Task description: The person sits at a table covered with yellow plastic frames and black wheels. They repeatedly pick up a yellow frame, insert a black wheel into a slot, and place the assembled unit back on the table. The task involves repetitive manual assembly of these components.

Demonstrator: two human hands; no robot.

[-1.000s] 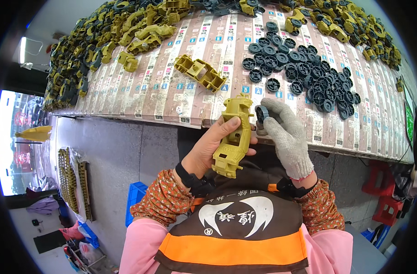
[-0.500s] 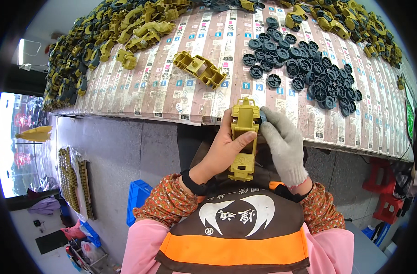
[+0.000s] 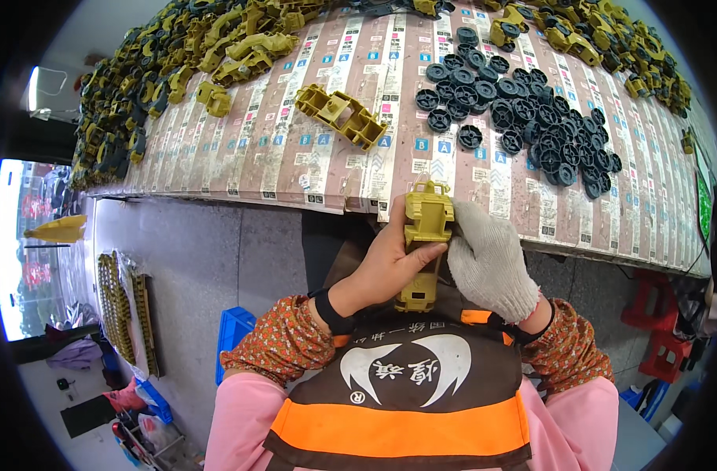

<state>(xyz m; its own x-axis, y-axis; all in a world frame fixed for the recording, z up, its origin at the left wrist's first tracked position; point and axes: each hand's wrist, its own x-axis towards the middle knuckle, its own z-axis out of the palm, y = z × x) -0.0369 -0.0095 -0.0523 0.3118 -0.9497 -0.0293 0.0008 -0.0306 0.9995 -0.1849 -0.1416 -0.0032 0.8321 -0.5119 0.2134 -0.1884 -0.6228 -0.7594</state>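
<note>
My bare left hand is wrapped round an olive-yellow plastic toy car body, its thumb across the middle. The body is held lengthwise in front of my apron, at the table's near edge. My right hand, in a pale knitted glove, presses curled fingers to the body's right side. A dark toy wheel was at those fingertips half a second ago; glove and body hide that spot now. A second yellow car body lies on the table beyond my left hand. Loose dark wheels are spread in a pile to the right.
A heap of yellow bodies with dark wheels covers the table's far left; more yellow parts lie far right. Printed paper covers the table. Below stand a blue crate at left and red stools at right.
The car body has tipped and shifted slightly toward me. My right hand has closed in against its side, and the wheel at its fingertips has gone out of sight.
</note>
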